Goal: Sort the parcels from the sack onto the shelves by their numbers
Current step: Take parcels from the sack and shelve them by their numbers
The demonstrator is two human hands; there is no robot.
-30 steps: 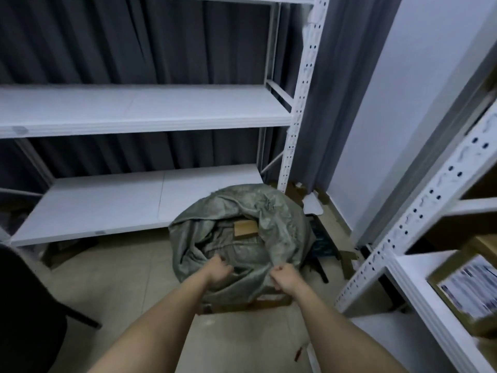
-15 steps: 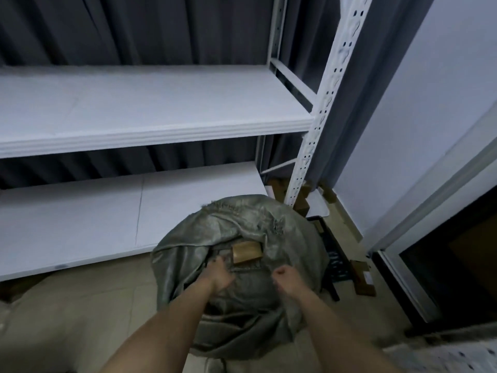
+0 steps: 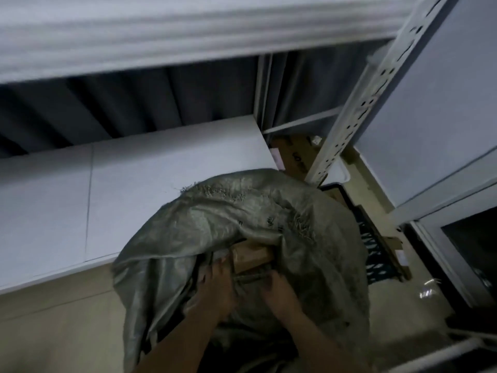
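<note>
From the head view, you have leaned in closer than half a second ago: the sack [image 3: 242,227] now fills the lower middle, and the upper shelf [image 3: 188,30] has climbed to the top edge. Your left hand [image 3: 215,289] has pushed deeper into the sack mouth, fingers curled around the bunched fabric with the fingertips just beside the brown parcel [image 3: 251,255]. Your right hand [image 3: 279,294] grips the woven fabric at the opening, knuckles up. Both forearms reach forward side by side. The sack sits on the floor [image 3: 53,332] against the front of the lower shelf [image 3: 134,184]; one cardboard parcel shows inside its opening, partly covered by a fold of fabric.
</note>
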